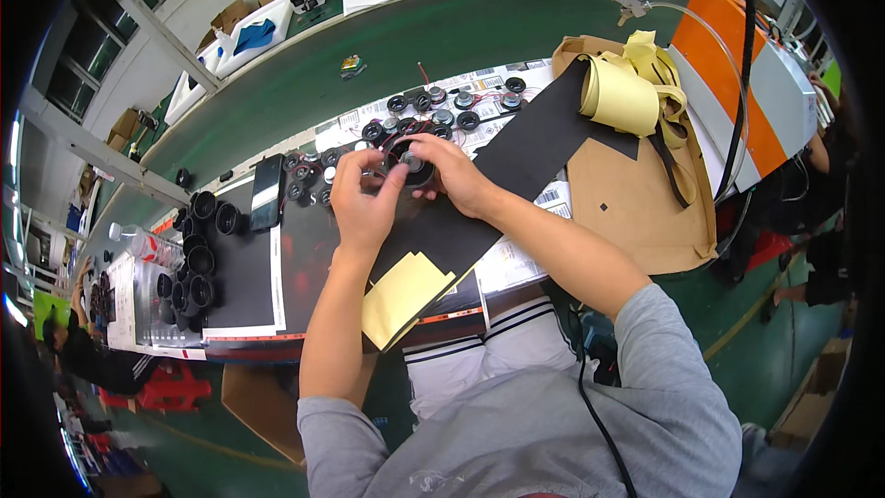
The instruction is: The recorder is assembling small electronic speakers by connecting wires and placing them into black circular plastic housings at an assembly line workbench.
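Between my two hands is a black round speaker part (408, 164), tilted, with a grey disc showing in its middle. My left hand (367, 203) grips its left side with thumb and fingers. On its right side my right hand (449, 173) is closed, the thumb along its upper rim and fingertips under it. Several small speakers (443, 117) with silvery magnets and red wires lie just beyond my hands. More of them (297, 188) are to the left of my left hand. Below my hands are a black sheet (429, 238) and yellow paper pieces (406, 297).
Black cup-shaped housings (199, 260) cluster at left beside a clear bottle (147, 246). A phone (268, 192) lies nearer. At right are a yellow strip roll (619, 100), a cardboard box (636, 212) and an orange-and-grey machine (728, 74). A green belt (498, 23) runs behind.
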A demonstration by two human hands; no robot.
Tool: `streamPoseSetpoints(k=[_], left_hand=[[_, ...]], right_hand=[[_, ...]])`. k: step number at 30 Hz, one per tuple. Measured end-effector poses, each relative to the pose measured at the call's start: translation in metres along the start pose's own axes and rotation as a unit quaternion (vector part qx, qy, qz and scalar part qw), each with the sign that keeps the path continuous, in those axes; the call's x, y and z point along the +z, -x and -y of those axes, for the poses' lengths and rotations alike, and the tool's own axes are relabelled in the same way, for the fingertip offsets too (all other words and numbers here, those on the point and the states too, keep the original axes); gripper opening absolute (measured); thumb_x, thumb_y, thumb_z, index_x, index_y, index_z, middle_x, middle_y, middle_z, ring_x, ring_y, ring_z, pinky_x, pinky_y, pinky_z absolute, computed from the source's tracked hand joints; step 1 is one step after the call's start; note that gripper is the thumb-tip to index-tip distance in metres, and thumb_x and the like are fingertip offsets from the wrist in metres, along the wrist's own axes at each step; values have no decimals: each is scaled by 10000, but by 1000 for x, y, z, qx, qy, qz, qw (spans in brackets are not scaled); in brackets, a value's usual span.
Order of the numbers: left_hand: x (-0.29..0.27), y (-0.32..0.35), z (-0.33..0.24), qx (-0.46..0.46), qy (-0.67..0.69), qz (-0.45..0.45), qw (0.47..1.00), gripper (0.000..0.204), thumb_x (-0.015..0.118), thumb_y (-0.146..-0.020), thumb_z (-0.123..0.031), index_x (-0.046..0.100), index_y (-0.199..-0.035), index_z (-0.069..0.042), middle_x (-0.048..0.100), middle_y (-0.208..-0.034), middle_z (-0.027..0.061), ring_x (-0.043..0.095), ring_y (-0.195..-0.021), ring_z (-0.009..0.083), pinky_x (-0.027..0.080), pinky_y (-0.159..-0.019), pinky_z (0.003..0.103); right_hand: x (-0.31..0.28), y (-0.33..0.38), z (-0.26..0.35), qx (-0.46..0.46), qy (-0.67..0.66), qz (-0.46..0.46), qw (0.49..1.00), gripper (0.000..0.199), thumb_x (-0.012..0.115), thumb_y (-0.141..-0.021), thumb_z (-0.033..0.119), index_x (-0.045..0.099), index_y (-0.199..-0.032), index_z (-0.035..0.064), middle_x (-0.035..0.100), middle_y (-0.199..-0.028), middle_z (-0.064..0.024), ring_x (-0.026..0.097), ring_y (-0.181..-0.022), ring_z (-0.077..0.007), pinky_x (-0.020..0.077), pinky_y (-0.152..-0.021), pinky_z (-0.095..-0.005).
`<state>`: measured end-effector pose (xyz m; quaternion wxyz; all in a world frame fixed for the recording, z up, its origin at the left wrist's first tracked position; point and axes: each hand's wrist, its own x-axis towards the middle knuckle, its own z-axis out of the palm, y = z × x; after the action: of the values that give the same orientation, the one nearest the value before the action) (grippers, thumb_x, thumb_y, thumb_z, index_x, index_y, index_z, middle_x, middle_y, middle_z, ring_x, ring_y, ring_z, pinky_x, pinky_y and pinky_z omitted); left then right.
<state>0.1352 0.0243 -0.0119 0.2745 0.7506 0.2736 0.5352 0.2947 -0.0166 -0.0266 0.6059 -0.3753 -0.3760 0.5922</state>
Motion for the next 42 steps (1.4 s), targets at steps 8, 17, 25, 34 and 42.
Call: streamPoseSetpoints(k=[8, 17, 25, 34, 42], left_hand=[[-77, -28, -15, -214, 214, -37, 952, 150, 598, -932, -74, 631, -1050, 12, 668, -942, 66, 620, -833, 123, 507, -722, 241], [-104, 67, -57, -59, -169, 342, 922, 124, 729, -789, -83, 720, -905, -41, 642, -830, 70, 628, -752, 212, 509, -655, 305], [-45, 73, -62, 74, -255, 362, 894, 170, 725, -798, -143, 721, -955, -79, 564, -773, 43, 572, -722, 218, 499, -625, 346], [-52, 67, -43, 149, -300, 353, 874, 204, 723, -804, -164, 710, -994, -90, 546, -791, 37, 566, -733, 198, 503, -597, 343], [-50, 51, -25, 52, -206, 371, 904, 169, 710, -817, -145, 709, -965, -62, 580, -826, 63, 614, -722, 238, 516, -622, 356]], right_hand=[[-5, 3, 5, 5, 78, -68, 995, 255, 598, -936, 159, 598, -1170, 58, 625, -761, -43, 544, -515, -82, 417, -421, -210], [12, 9, 1, 46, 131, 10, 990, 245, 610, -915, 162, 615, -1128, 42, 640, -922, -50, 578, -710, -87, 482, -516, -226], [5, 4, -14, 10, 191, 28, 981, 250, 623, -909, 150, 628, -1146, 70, 628, -850, -21, 542, -616, -61, 458, -489, -204], [4, 4, -17, 2, 208, 32, 978, 268, 633, -902, 161, 622, -1153, 66, 621, -873, -24, 540, -619, -67, 473, -501, -216], [6, 7, -12, 3, 225, 38, 974, 273, 631, -899, 158, 621, -1156, 67, 601, -854, -24, 527, -600, -69, 473, -502, -222]])
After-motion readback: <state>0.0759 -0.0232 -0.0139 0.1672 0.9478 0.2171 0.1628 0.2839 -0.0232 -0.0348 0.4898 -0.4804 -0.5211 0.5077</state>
